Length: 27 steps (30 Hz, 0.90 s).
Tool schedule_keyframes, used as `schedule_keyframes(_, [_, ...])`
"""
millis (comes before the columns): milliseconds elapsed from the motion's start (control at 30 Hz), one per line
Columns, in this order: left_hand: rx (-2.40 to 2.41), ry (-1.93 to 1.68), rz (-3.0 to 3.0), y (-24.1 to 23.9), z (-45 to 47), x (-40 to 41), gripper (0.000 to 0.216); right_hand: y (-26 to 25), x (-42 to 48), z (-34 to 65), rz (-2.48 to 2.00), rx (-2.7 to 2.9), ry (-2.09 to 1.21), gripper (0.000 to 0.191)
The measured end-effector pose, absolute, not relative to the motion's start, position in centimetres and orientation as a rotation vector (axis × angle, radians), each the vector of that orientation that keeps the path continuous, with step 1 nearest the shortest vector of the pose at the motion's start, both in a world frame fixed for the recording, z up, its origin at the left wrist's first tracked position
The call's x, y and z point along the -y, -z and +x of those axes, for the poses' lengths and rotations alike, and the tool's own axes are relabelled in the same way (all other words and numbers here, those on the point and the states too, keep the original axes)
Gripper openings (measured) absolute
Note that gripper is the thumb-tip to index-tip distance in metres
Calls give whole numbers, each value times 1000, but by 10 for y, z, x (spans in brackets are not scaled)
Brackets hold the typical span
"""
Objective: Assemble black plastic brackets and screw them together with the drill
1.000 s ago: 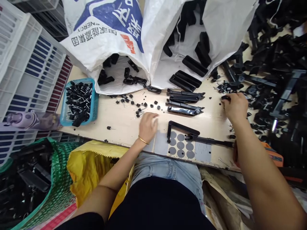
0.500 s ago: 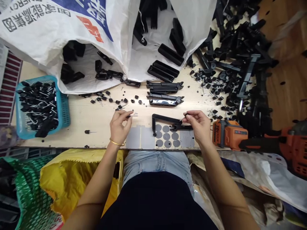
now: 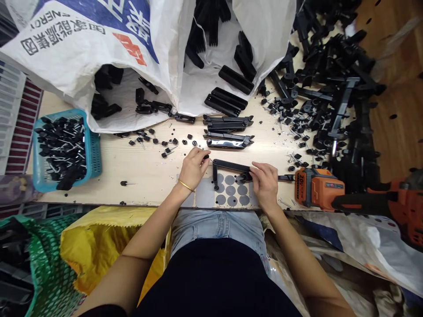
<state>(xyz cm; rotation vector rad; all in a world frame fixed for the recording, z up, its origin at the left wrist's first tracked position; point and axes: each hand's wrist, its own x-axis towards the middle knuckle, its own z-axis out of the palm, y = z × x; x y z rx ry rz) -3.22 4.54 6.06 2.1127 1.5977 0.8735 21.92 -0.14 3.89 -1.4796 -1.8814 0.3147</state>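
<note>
My left hand [image 3: 193, 169] is closed in a pinch on a black-headed screw [image 3: 206, 156]. The screw's thin shank points right, at the left joint of a black hinged plastic arm [image 3: 231, 165]; I cannot tell whether it has entered the hole. My right hand [image 3: 265, 182] grips the arm's right end, with thumb and fingers around it. The arm's shorter link [image 3: 215, 178] hangs toward me from the left joint. Under the arm lie grey pads and round grey discs [image 3: 231, 190] on the wooden bench.
Finished-looking folded black arms [image 3: 228, 140] lie behind my hands. A blue basket [image 3: 95, 154] of black-headed screws stands left. An orange 20V battery [image 3: 319, 187] on a power tool sits right. White sacks [image 3: 201, 92] and heaped black parts [image 3: 330, 88] fill the back.
My left hand has moved right, bringing the screw to the arm's left joint. My right hand has lowered from a pinch onto the arm's right end. The view has shifted slightly.
</note>
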Motion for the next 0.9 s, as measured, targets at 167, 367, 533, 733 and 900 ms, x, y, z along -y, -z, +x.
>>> schedule_keyframes(167, [-1520,-857,2201,-62,-32,-48,16,-25,18,227,-1399,2019,-198,40])
schedule_keyframes(367, [-1424,-940,2247,-66,-29,-48,16,-18,19,234,-1361,2077,-191,45])
schedule_keyframes(533, [-1425,-843,2286,-65,-28,-44,17,-16,16,235,-1348,2084,-196,46])
schedule_keyframes(733, [-1483,-810,2327,-65,-33,-40,17,-16,17,235,-1336,2079,-188,47])
schedule_keyframes(900, [-1484,-803,2397,-61,-26,-34,21,-15,17,237,-1336,2096,-192,48])
